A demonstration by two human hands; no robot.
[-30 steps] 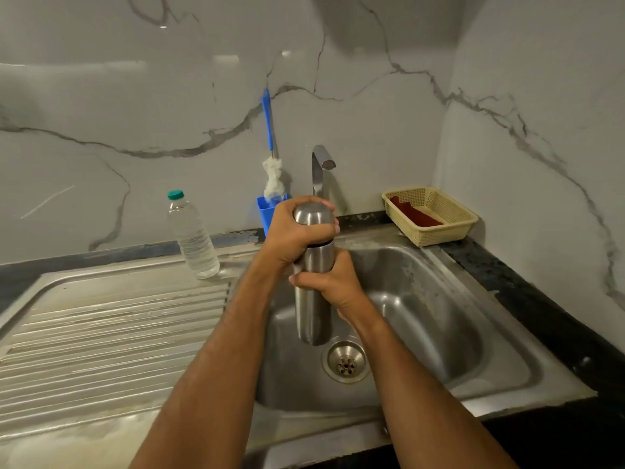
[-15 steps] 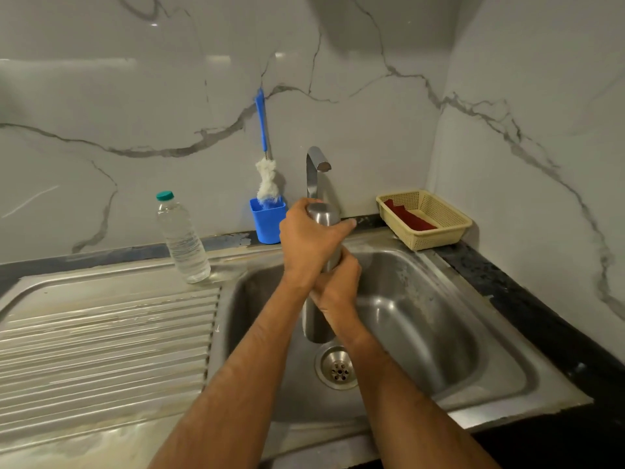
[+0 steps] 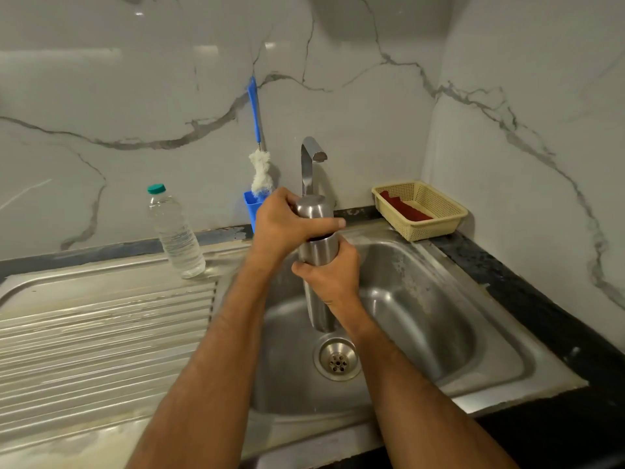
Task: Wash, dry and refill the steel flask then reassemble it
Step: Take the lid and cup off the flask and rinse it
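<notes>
Over the sink basin [image 3: 439, 299], a steel flask [image 3: 319, 255] held upright, its base just above the drain [image 3: 337, 358]. Left hand [image 3: 282, 226] wraps the flask's cap [image 3: 313, 208], fingers curled round it, thumb stretched across the near side. Right hand [image 3: 333, 277] grips the flask body just below, fingers curled round it. Thin dark gap shows between cap and body; cannot tell if the cap is threaded on or loose. Tap [image 3: 309, 160] stands right behind the flask, spout pointing right. Left of the tap, a blue cup [image 3: 252, 206] holds a bottle brush [image 3: 258, 154] with a blue handle and white bristles, leaning on the marble wall. Further left, a clear plastic water bottle [image 3: 174, 231] with a green cap stands at the far edge of the ribbed steel drainboard [image 3: 101, 333]. Far right on the dark tabletop [image 3: 507, 282], a beige mesh basket [image 3: 421, 209] with a red cloth [image 3: 404, 206] inside.
</notes>
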